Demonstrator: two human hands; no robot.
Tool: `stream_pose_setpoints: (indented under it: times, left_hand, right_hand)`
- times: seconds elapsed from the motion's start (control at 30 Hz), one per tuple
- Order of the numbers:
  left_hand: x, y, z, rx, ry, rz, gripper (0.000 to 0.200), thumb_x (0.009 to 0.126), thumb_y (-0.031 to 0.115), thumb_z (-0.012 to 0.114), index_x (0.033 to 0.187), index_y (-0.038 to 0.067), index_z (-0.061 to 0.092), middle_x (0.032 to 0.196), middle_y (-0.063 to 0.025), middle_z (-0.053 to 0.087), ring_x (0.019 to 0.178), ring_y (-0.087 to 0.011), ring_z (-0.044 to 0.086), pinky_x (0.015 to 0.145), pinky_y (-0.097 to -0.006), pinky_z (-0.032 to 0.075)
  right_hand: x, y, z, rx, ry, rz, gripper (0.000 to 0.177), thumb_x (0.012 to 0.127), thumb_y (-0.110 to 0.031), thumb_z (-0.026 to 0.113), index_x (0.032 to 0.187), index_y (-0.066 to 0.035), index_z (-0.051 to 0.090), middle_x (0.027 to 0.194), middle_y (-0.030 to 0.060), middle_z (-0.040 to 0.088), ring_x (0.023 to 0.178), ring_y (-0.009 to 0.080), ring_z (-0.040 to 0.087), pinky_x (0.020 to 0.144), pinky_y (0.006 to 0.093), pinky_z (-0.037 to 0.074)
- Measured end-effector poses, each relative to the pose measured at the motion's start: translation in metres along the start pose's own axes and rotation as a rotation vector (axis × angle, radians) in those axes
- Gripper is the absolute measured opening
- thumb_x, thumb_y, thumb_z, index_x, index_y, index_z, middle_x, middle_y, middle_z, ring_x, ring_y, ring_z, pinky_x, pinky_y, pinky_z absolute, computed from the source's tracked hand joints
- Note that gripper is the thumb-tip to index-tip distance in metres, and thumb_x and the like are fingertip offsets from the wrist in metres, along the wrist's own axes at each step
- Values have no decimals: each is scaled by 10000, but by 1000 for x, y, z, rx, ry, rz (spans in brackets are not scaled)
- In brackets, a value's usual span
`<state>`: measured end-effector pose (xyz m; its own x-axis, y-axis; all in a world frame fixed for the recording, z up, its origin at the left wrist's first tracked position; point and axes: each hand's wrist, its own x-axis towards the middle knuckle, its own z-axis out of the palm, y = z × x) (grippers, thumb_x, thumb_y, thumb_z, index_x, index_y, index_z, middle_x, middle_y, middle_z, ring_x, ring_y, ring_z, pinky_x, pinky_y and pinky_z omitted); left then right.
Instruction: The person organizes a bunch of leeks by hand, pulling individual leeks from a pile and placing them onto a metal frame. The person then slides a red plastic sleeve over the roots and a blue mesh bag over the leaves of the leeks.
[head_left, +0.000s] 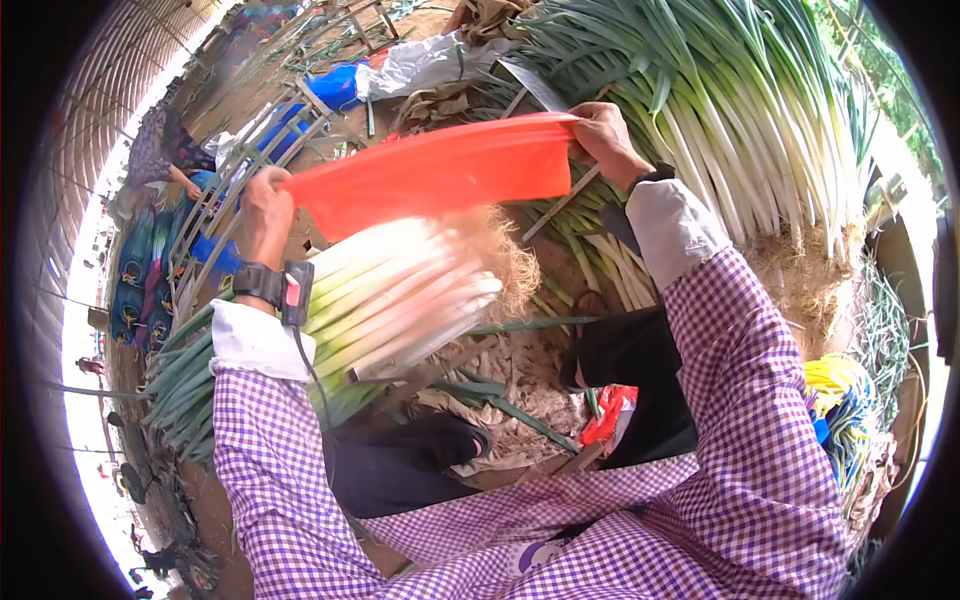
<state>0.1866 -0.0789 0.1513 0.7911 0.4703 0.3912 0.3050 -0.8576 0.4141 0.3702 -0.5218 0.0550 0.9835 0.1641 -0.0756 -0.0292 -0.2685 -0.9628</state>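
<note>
Stretched between my two hands is a red plastic sheet, held up in the air and slightly blurred. My left hand is closed on its left end, with a dark strap and small device at the wrist. My right hand pinches the upper right corner. Below the sheet lies a bundle of leeks, roots to the right and green leaves to the lower left; the sheet overlaps its upper edge in this view.
A tall pile of leeks leans at the right, roots downward. Yellow and blue ties hang at the right edge. A red plastic piece lies near my feet. At the far left is another person beside packed bundles.
</note>
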Motion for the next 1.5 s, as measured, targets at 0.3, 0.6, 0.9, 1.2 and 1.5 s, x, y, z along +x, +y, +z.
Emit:
stream_pose_setpoints:
  times: [0.3,0.6,0.9,1.2,1.5]
  left_hand:
    - [32,-41,116,-343,-215,-367,154,975,146,613,1029,19,682,898,-125,699,641,-201,657,560,-393,533]
    - [63,-104,228,-1196,-439,-1157,157,1076,216,591,1012,73,583,685,-21,540,533,-115,507,514,-264,484]
    - [71,-80,299,-1007,-579,-902,238,1081,164,550,1253,9,605,1214,-110,695,1074,-237,697,971,-397,596]
    - [60,-69,315,-530,-1238,-494,411,1062,285,594,1378,23,597,1328,-104,675,1190,-207,648,1057,-359,508]
    - [53,-56,288,-277,-1475,-331,419,1069,297,584,1380,17,610,1310,-71,680,1153,-165,636,1020,-333,508]
  right_hand:
    - [35,123,105,787,322,452,147,976,-163,708,1028,-27,728,922,58,753,710,177,699,611,356,586]
    - [32,267,163,1442,221,768,93,1016,-78,633,1084,-57,692,917,34,699,715,118,646,542,264,508]
    - [1,372,232,1503,264,558,322,1052,-101,559,1362,-20,584,1316,129,641,1176,235,639,1028,311,549]
    - [-74,397,269,1488,182,507,458,1007,-184,645,1417,-11,536,1423,150,579,1321,308,563,1112,435,490]
    - [-193,358,289,1543,26,898,531,1017,-372,644,1424,-41,556,1398,145,613,1293,295,578,1125,463,470]
